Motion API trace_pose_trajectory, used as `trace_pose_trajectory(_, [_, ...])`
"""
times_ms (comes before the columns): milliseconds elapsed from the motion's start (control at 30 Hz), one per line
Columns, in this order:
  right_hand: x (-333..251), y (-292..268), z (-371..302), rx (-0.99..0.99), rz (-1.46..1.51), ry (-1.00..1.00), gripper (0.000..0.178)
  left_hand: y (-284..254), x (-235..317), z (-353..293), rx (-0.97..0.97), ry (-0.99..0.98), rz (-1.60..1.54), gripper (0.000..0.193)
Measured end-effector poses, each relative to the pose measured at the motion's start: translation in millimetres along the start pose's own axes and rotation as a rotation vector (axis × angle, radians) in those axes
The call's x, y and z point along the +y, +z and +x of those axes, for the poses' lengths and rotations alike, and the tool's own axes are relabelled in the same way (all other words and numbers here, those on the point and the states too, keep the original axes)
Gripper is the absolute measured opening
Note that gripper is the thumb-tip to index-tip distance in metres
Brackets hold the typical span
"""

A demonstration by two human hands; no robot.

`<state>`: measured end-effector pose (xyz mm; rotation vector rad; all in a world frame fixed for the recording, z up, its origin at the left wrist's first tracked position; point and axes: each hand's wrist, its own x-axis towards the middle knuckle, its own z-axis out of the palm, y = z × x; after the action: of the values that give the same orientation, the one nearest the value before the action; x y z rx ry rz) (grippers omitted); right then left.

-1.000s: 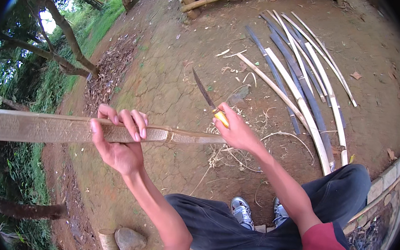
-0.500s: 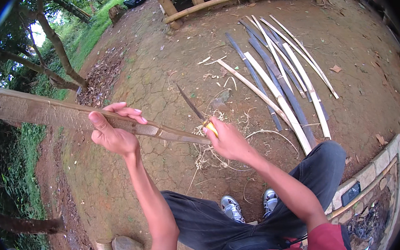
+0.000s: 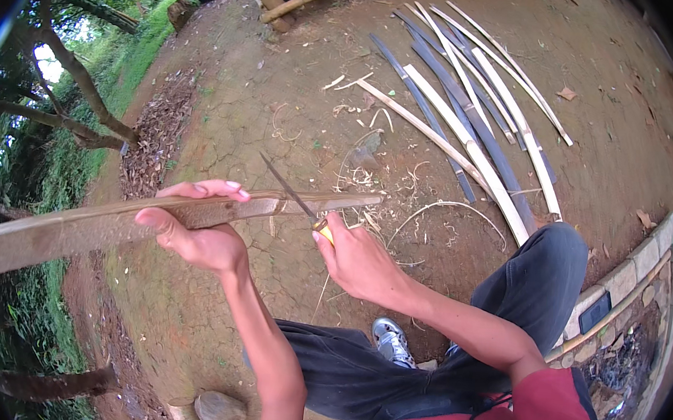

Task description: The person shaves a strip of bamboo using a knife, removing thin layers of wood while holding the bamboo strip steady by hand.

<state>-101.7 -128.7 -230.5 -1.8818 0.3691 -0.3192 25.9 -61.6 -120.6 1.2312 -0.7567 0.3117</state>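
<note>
A long split bamboo strip [image 3: 95, 227] reaches from the far left to a narrowed end near the middle. My left hand [image 3: 200, 230] holds it from below, thumb on the near side and fingers over the far edge. In my right hand [image 3: 356, 261] is a knife [image 3: 324, 229] with a yellow handle, fingers wrapped round it. Its long dark blade points up and left, crossing the strip just right of a node. Whether the edge bites into the bamboo I cannot tell.
Several bamboo strips [image 3: 472, 118] lie on the bare earth ahead, with pale shavings [image 3: 379, 222] nearer. A stone-edged pit [image 3: 627, 275] is at the right, a phone [image 3: 595, 311] on its rim. A bamboo bench [image 3: 306, 7] stands at the back, a rock [image 3: 219, 416] at lower left.
The strip's left end has dropped and its narrow end has risen. My right hand has moved left and down, bringing the blade from above the strip to across it.
</note>
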Motion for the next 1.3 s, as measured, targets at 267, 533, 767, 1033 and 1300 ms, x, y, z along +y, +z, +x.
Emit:
trace_pose_trajectory(267, [23, -8, 4, -0.027, -0.206, 0.185, 0.024, 3, -2, -12, -0.077, 0.04, -0.143, 0.065])
trace_pose_trajectory(533, [-11, -36, 4, -0.115, -0.141, 0.084, 0.023, 1, -6, -5, -0.007, 0.005, -0.122, 0.068])
trace_pose_trajectory(767, [-8, -22, 1, -0.061, -0.047, 0.051, 0.024, 12, 1, -18, 0.038, 0.085, -0.026, 0.072])
trace_pose_trajectory(1033, [43, 6, 22, -0.078, -0.119, 0.11, 0.025, 7, -11, -15, 0.049, 0.038, 0.003, 0.072])
trace_pose_trajectory(1300, [5, -11, 24, -0.136, 0.021, 0.098, 0.025, -15, -12, -13, -0.092, 0.044, -0.085, 0.073])
